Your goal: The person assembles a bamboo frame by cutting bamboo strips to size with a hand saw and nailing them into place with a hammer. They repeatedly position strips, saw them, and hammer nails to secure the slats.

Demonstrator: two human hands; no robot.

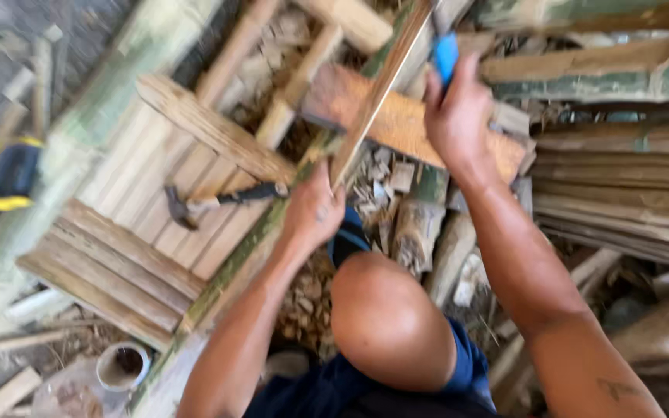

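My left hand [315, 207] grips the lower end of a long thin bamboo strip [377, 89] that slants up to the right. My right hand [458, 116] is closed around a tool with a blue handle [445, 56], held against the strip's upper part. The tool's blade is hidden by blur. The strip lies across an orange-brown wooden block [400, 124]. My bare knee [385, 317] is below both hands.
A claw hammer [218, 201] lies on a slatted bamboo panel [141, 232] at left. A yellow and black tool [5, 174] rests far left. Split bamboo strips [621, 186] are stacked at right. A small round tin [123, 365] stands bottom left. Wood chips cover the ground.
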